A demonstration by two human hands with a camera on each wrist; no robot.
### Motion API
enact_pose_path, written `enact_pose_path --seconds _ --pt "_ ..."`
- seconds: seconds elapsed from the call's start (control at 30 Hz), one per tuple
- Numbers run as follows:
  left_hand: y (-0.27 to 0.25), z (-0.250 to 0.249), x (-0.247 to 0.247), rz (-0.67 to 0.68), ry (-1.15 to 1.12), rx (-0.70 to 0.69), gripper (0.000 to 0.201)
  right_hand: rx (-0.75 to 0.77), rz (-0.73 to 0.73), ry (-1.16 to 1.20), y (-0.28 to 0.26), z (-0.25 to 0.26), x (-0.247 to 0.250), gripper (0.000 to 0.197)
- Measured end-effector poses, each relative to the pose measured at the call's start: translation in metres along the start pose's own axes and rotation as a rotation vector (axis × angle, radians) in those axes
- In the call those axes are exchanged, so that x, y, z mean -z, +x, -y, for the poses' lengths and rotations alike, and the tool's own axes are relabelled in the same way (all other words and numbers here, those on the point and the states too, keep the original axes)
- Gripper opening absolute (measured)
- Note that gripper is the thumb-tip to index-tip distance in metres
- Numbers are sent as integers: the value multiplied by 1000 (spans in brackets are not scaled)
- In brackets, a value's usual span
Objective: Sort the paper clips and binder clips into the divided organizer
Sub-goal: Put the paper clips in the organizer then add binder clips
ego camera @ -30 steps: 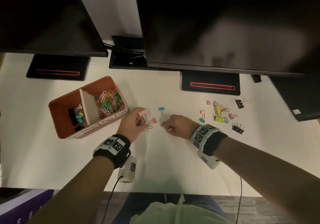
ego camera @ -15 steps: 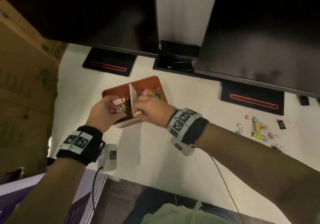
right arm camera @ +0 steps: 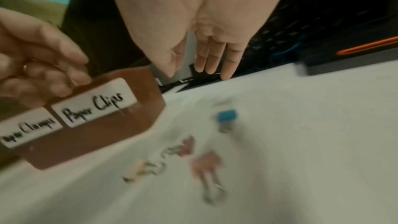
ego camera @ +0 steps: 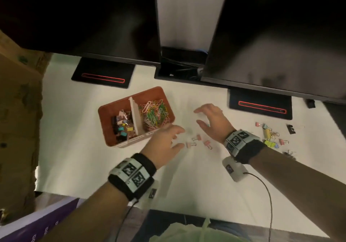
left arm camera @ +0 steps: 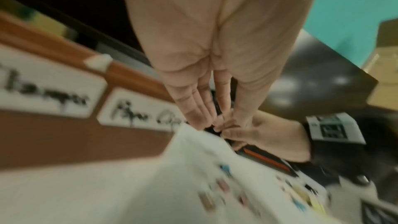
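Currently: both hands spread above the worktop (ego camera: 187,176), neither grip holding anything.
Left hand (ego camera: 162,144) hovers near three pink binder clips (ego camera: 196,138); right hand (ego camera: 213,120) is beyond them. Organizer (ego camera: 121,144) sits left, paper clips (ego camera: 155,114) in its right compartment.

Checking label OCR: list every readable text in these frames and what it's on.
"Paper Clips": handwritten white label on the front wall of the brown plastic divided organizer, right compartment.
"...per Clamps": neighbouring white label, left compartment; its start is cut off.
Purple cardboard box: white print too small to read.
Black-and-white square marker tags on the wristbands: patterns, no words.
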State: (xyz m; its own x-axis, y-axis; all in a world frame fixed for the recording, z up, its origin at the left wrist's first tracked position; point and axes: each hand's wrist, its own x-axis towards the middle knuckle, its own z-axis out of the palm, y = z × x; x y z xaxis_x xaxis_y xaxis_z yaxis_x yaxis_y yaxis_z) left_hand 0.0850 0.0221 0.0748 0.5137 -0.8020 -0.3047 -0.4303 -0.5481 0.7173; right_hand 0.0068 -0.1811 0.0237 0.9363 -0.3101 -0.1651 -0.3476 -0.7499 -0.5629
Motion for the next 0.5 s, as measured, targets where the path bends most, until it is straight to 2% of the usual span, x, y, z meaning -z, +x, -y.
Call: enact_pose_path --seconds 0.07,0.13,0.2,0.37,0.5 --pt "15 3 -33 72 57 5 45 -28 138 -68 -9 -15 -3 41" --pt "29 9 -57 85 111 65 51 5 282 -176 -15 -18 -9 48" --pt "39 14 -73 76 137 123 51 42 348 -232 -19 -20 -16 48" --pt "48 23 -85 33 173 89 28 2 273 -136 -32 -37 -21 25" --pt "48 20 -82 24 113 104 32 -53 164 -20 -35 -51 -18 27"
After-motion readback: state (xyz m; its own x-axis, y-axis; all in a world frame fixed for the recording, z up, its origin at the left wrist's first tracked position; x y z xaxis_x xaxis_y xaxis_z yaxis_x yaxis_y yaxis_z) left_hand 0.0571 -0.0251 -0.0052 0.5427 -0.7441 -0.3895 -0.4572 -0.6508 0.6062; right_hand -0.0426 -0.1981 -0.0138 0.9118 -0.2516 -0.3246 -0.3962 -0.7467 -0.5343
